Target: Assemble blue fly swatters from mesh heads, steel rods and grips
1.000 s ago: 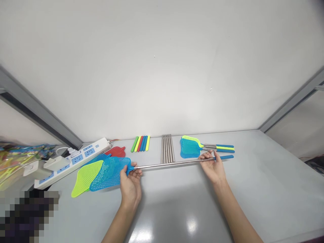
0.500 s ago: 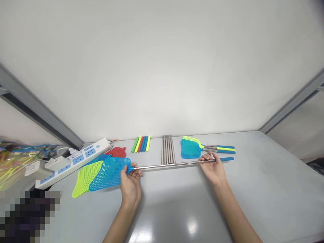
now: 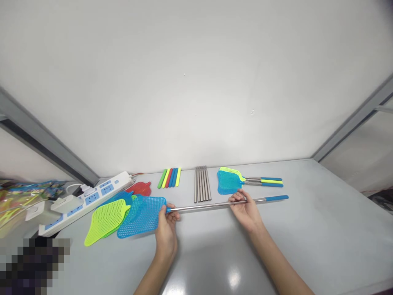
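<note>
A blue fly swatter [image 3: 144, 217] with an extended metal rod lies across both my hands above the table. My left hand [image 3: 166, 232] is closed round its neck, where the perforated blue head meets the rod. Further along, my right hand [image 3: 247, 213] pinches the rod between thumb and fingers, left of the blue grip. Just behind the right hand lie finished-looking swatters [image 3: 231, 182] with blue and yellow heads and short rods. Near the left hand are loose swatter heads: a yellow-green head [image 3: 106, 219], a red head [image 3: 139, 189] and partly covered blue and green ones.
Several metal rods [image 3: 202, 184] lie side by side at the back middle. Left of them is a row of coloured handle grips [image 3: 170, 178]. A white power strip [image 3: 98, 196] with plugged-in adapters runs along the left, near plastic packages [image 3: 18, 205]. A wall stands behind.
The swatter has shifted a little right and nearer with my left hand. My right hand has moved left along the rod, away from the blue grip.
</note>
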The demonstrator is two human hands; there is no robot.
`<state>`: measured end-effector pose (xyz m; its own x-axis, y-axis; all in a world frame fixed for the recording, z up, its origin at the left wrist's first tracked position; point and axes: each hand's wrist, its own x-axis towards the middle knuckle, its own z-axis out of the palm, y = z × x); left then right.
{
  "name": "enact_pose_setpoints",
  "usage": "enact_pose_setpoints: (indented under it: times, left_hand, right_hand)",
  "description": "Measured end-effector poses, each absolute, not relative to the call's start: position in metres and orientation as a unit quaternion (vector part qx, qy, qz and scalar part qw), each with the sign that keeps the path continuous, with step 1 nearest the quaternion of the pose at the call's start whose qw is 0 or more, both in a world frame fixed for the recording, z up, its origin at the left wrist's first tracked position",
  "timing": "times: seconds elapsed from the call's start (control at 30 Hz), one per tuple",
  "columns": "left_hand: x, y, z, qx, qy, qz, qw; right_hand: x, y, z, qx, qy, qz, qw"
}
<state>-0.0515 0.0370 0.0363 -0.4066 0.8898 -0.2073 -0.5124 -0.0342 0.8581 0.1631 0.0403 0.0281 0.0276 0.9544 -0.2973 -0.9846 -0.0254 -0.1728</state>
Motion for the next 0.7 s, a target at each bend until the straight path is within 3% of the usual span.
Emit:
enact_pose_setpoints:
  times: [0.7]
  left_hand:
    - [-0.0495,0.0366,0.0273,0.203,0.488,0.655,0.54]
  right_hand:
    - [0.1589,0.0378,0.0293,-0.188,0.004,0.696,0.693]
